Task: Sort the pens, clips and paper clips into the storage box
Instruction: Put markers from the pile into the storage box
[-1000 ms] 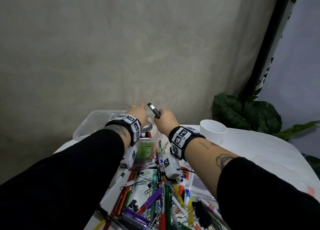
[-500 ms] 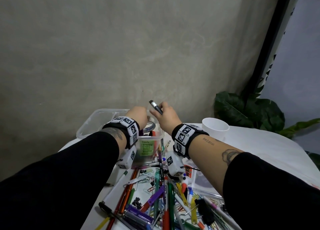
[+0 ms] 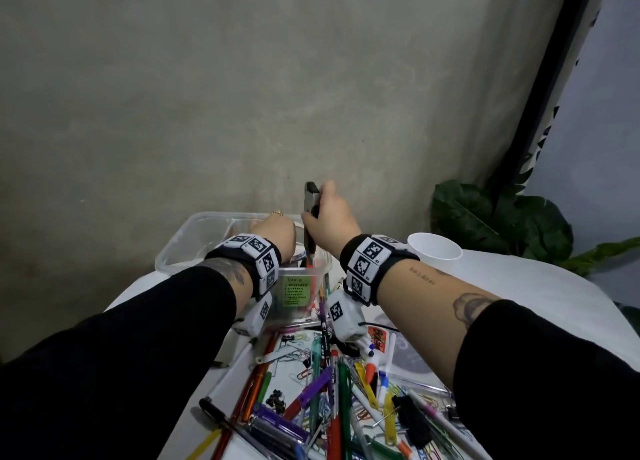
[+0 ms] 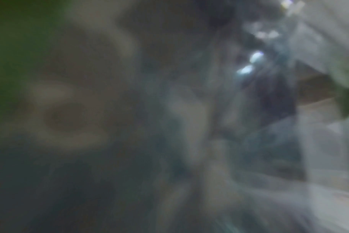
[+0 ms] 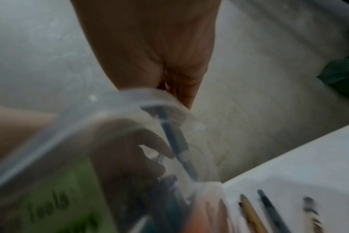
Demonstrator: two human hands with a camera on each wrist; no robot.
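while raised over the near right corner of a clear plastic storage box [image 3: 180, 245], right hand [image 3: 329, 220] curled around a dark pen [image 3: 310, 214], held nearly upright, cap end above the knuckles, lower end dipping below the box rim among other pens standing in that compartment. left hand [image 3: 275, 233] reaching into the same box just beside the right, a ring on one finger; through the plastic in the right wrist view, left fingers [image 5: 149, 141] curled toward the dark pen's lower barrel, apparently touching it, though too blurred to tell whether pinching or merely resting. green label [image 3: 296, 291] with the heading "tools" stuck on the box's near wall. black sleeves on both forearms, black wristbands with square printed markers on each wrist. nearer the viewer, on a white table [image 3: 519, 286], a loose heap of pens [image 3: 332, 390] in red, green, purple, orange and white, mixed with coloured paper clips [image 3: 303, 373] and small black binder clips [image 3: 275, 397]. white cup [image 3: 434, 252] standing to the right of the box, well apart from the heap. dark green plant leaves [image 3: 502, 217] behind the cup against a grey wall. left wrist view blurred beyond reading.
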